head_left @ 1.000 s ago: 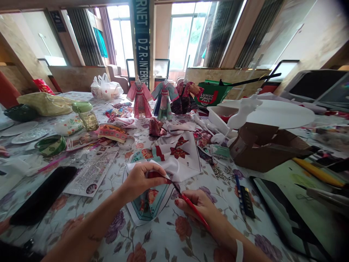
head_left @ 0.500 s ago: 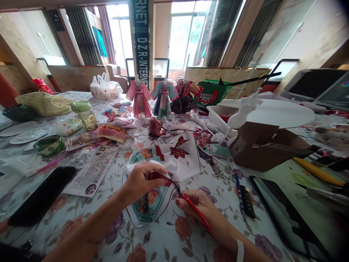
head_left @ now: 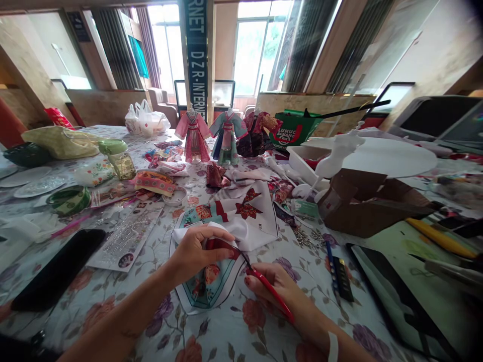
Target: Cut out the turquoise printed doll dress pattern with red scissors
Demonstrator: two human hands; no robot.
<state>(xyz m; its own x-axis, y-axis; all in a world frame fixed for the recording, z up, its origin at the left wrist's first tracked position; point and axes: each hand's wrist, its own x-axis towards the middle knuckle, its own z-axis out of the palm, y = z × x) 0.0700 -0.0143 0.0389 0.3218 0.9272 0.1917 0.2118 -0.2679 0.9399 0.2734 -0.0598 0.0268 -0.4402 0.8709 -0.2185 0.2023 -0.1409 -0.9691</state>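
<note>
My left hand (head_left: 202,250) pinches the printed fabric (head_left: 217,296), white with teal, red and floral areas, gathered under its thumb and fingers. Wrapped round red-handled scissors (head_left: 269,287) is my right hand (head_left: 269,281), just right of the left one. The dark blades meet the fabric's edge by my left fingertips; how far apart they stand is hard to tell. Farther back, more of the cloth lies spread on the table, with a red butterfly-like print (head_left: 249,203).
Small dresses on stands (head_left: 191,137) rise at the back. A cardboard box (head_left: 362,206) and tablet-like black panel (head_left: 400,296) are on the right. A black phone (head_left: 58,269) and a sheet of beads (head_left: 126,239) lie left. Loose metal bits (head_left: 307,239) lie beyond my right hand.
The scissor handles have shifted slightly against my right hand, and the blades sit a little differently at the fabric edge. My left hand keeps almost the same place.
</note>
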